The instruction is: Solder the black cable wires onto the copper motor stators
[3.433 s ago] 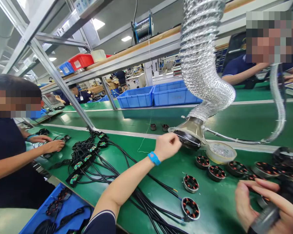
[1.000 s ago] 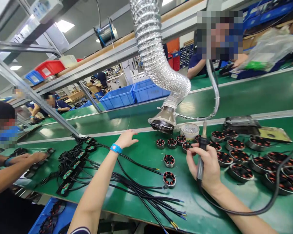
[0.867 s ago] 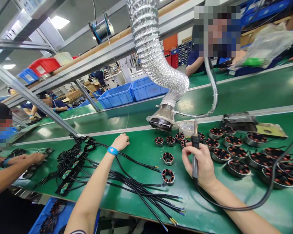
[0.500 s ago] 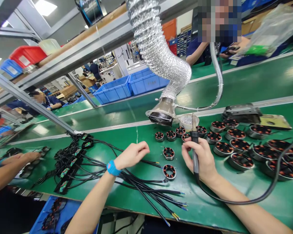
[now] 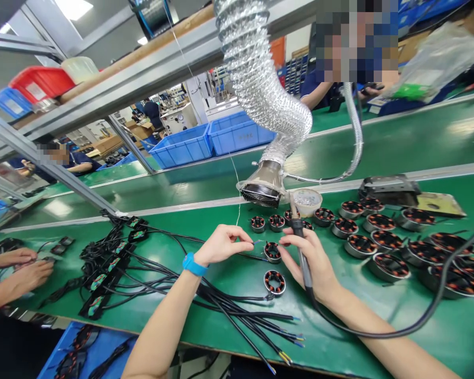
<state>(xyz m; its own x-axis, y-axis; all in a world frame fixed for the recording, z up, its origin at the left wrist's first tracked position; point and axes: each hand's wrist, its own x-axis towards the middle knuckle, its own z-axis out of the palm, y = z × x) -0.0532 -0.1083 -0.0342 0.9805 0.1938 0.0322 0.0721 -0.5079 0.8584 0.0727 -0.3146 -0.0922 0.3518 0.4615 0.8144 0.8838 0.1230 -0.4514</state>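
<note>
My left hand [image 5: 228, 245], with a blue wristband, has thumb and forefinger pinched on a thin blue wire [image 5: 256, 242] beside a small motor stator [image 5: 272, 251]. In my right hand [image 5: 316, 260] is a soldering iron [image 5: 297, 226], its tip pointing up and away from me, its black cord [image 5: 395, 334] curving off to the right. Nearer to me lies another ring-shaped stator [image 5: 274, 283] with dark orange windings. Black cables [image 5: 221, 299] with stripped coloured ends spread below my left hand. A thin pale strand [image 5: 238, 210] hangs down behind that hand.
Several larger stators [image 5: 387, 267] cover the right side of the green bench. A foil duct [image 5: 288, 110] with a hood [image 5: 263, 184] hangs ahead, beside a small white cup [image 5: 306, 201]. Circuit boards [image 5: 98, 281] lie left; a co-worker's hands [image 5: 27, 273] work beyond them.
My left hand has moved right to the stator and now pinches the blue wire. My right hand has shifted left with the soldering iron, which leans more to the left.
</note>
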